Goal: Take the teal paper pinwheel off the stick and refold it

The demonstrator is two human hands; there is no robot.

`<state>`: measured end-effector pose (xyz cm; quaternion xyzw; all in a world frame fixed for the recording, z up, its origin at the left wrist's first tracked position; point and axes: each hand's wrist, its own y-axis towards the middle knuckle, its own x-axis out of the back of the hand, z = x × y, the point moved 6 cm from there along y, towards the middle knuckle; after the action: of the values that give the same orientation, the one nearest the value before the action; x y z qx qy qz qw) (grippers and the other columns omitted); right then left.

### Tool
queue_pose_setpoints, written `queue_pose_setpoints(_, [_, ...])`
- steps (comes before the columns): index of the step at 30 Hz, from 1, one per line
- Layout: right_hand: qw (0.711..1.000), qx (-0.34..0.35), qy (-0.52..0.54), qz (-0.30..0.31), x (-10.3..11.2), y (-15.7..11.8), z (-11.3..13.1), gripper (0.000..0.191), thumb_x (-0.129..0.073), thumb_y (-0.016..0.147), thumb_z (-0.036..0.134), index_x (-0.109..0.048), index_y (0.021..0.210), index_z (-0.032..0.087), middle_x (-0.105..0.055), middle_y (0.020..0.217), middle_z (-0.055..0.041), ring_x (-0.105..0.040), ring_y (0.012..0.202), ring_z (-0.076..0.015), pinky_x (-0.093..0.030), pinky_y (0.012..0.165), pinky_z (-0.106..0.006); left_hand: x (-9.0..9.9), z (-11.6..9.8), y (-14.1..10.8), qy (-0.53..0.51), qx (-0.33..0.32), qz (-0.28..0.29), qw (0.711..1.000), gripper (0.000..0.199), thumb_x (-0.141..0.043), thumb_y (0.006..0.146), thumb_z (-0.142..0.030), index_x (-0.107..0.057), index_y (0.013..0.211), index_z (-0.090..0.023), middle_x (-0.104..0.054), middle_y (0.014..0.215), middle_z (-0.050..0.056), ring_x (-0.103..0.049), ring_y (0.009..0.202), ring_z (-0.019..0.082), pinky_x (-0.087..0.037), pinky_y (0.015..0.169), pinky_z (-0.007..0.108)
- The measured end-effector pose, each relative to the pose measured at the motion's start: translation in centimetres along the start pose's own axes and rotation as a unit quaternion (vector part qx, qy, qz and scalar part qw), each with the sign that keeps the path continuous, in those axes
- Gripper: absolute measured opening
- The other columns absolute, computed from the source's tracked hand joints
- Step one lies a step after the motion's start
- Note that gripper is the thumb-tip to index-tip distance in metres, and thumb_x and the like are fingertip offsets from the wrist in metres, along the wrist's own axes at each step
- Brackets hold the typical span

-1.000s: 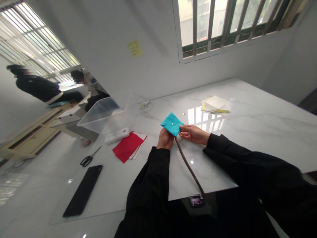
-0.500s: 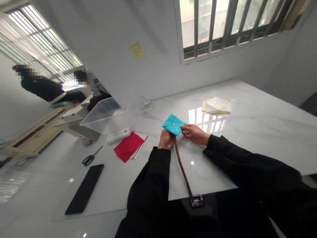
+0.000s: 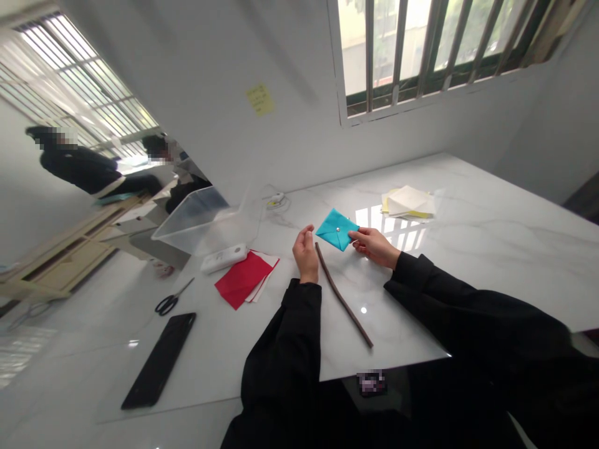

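Note:
My right hand (image 3: 375, 246) pinches the right corner of a bright blue folded piece (image 3: 335, 226), paper or thin cloth. Its flaps overlap like an envelope's, with a small shiny round stud on them. To its left is my left hand (image 3: 306, 254), raised with loosely bent fingers and apart from the blue piece. I see nothing in that hand. A slim brown stick (image 3: 345, 300), slightly bent, slants toward the table's near edge. Its upper end is close beside my left hand; whether they touch, I cannot tell.
Left are red sheets (image 3: 243, 279), a white power strip (image 3: 224, 257), scissors (image 3: 173, 300), a black phone-like slab (image 3: 160, 360) and a clear plastic bin (image 3: 196, 218). Pale sheets (image 3: 409, 201) are stacked at back right. Two people (image 3: 79, 165) are in the background.
My left hand has let go of the blue piece and stick and moved slightly left. The blue piece has shifted right and up in my right hand. The stick's near end has swung right.

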<state>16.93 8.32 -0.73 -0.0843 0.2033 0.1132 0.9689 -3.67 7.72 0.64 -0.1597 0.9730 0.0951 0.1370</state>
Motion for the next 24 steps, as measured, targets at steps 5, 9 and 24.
queue_pose_setpoints(5, [0.996,0.04,-0.069,0.034,-0.7,-0.2,0.2,0.043,-0.088,0.072,0.05,-0.068,0.087,0.014,-0.059,0.07,0.0019,-0.047,0.058,-0.0081,-0.036,0.053,-0.024,-1.4,-1.3,-1.4,0.01,0.003,0.039,0.999,0.045,-0.085,0.08,-0.048,-0.075,0.115,-0.02,-0.077,0.112,0.007,-0.07,0.107,0.021,-0.053,0.094,0.03])
queue_pose_setpoints(9, [0.994,0.068,-0.081,0.038,-0.9,-0.2,0.4,0.05,-0.086,0.071,0.057,-0.069,0.092,0.015,-0.053,0.065,0.0048,-0.044,0.056,-0.0092,-0.034,0.054,-0.026,-2.5,-0.7,-2.4,0.003,0.066,0.103,0.993,0.05,-0.091,0.07,-0.046,-0.074,0.107,-0.016,-0.077,0.094,0.006,-0.071,0.089,0.02,-0.056,0.085,0.032])
queue_pose_setpoints(24, [0.973,0.126,-0.191,0.036,-0.9,-0.3,0.9,0.048,-0.075,0.081,0.061,-0.069,0.097,0.017,-0.055,0.067,0.0029,-0.048,0.057,-0.013,-0.039,0.055,-0.029,-2.2,-0.3,-2.9,0.026,0.086,0.07,0.993,0.055,-0.094,0.062,-0.048,-0.074,0.1,-0.015,-0.075,0.091,0.006,-0.07,0.083,0.019,-0.059,0.08,0.034])
